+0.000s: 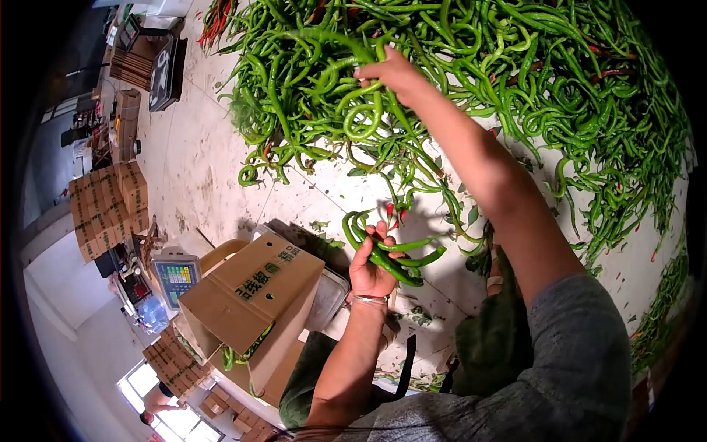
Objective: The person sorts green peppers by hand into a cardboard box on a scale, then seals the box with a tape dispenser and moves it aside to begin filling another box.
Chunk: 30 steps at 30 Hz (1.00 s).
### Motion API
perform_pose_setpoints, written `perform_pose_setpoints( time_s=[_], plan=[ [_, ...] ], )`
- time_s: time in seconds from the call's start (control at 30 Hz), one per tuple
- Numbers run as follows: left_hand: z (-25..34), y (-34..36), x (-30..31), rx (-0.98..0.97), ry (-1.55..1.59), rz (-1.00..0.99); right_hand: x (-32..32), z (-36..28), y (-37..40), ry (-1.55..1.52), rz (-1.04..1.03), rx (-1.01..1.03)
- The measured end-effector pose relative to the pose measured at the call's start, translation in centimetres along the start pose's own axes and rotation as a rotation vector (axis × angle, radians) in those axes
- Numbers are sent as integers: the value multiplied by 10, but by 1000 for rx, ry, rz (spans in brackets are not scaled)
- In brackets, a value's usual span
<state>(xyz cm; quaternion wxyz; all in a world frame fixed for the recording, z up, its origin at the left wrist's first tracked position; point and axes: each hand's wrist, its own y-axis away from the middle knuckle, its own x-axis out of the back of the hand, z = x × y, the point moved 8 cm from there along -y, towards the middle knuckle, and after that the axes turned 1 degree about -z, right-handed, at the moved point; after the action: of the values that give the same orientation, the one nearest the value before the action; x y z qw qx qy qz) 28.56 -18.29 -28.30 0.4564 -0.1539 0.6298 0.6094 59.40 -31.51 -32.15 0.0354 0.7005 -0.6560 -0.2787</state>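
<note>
My left hand, with a bracelet at its wrist, is wrapped round several long green peppers, low in front of my body. A red pepper shows just beyond its fingertips. Out over the big heap of green peppers, my right hand reaches to the heap's near left part. Its thumb and fingers are closed round green peppers, some of them smeared by motion. Curled peppers hang or lie right below that hand.
An open cardboard box with peppers inside stands on a scale at my left, beside its keypad display. Stacked cartons stand farther left. A black crate is at the upper left. Another person is at the lower left.
</note>
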Motion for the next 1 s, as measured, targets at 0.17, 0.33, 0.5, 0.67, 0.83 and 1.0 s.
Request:
perform_pose_setpoints(
  time_s=[0.17,0.33,0.5,0.67,0.83,1.0],
  plan=[
    [-2,0,-9,9,25,-70,49,-64,76,-220,-251,87],
    [-19,-7,-25,5,-69,-130,63,-24,156,-214,-391,15],
    [-55,-21,-35,82,-187,-104,55,1,223,559,-45,205],
    [-78,-12,-32,51,-347,-30,34,15,278,1049,-149,185],
    [-87,0,-43,-76,-533,37,19,1,298,1025,-251,246],
    [-61,27,-79,-269,-681,106,-14,-50,328,857,-326,642]
  ],
)
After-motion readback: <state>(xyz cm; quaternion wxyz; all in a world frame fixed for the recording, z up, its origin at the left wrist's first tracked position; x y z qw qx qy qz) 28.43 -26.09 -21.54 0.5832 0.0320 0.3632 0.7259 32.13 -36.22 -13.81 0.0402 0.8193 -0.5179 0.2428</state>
